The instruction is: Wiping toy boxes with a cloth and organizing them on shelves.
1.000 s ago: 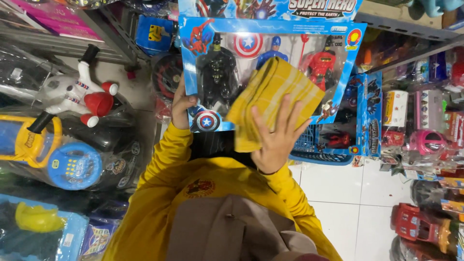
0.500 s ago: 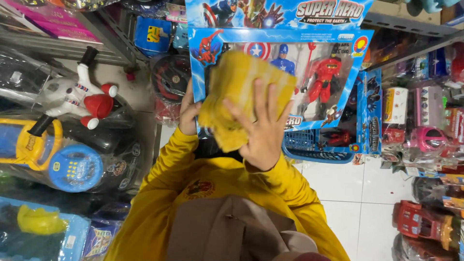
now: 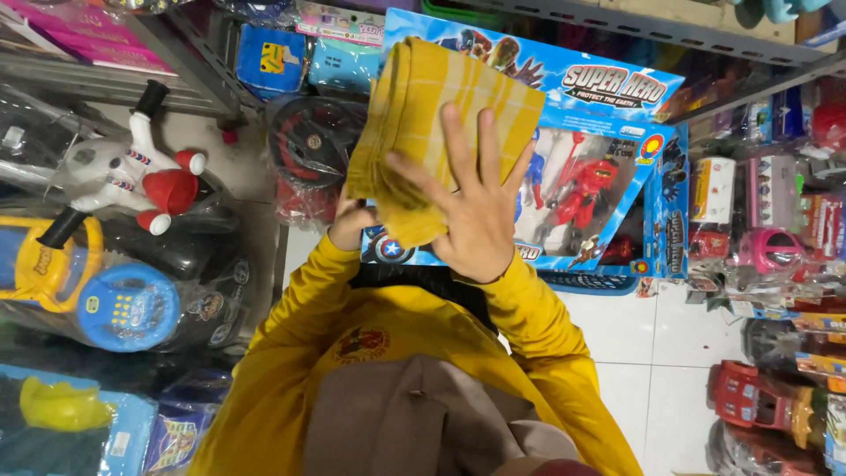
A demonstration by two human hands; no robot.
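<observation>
At the centre of the view, the right hand lies flat with fingers spread, pressing a folded yellow checked cloth against a blue boxed set of toy action figures. At nine o'clock from it, the left hand grips the box's lower edge. Since half a second ago, the cloth has slid up toward twelve o'clock, uncovering the red figure.

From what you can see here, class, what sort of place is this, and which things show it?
Most likely a toy shop: metal shelving crowded with packaged toys, a boxed action-figure set being wiped with a yellow cloth, and a bagged toy elephant alongside.
</observation>
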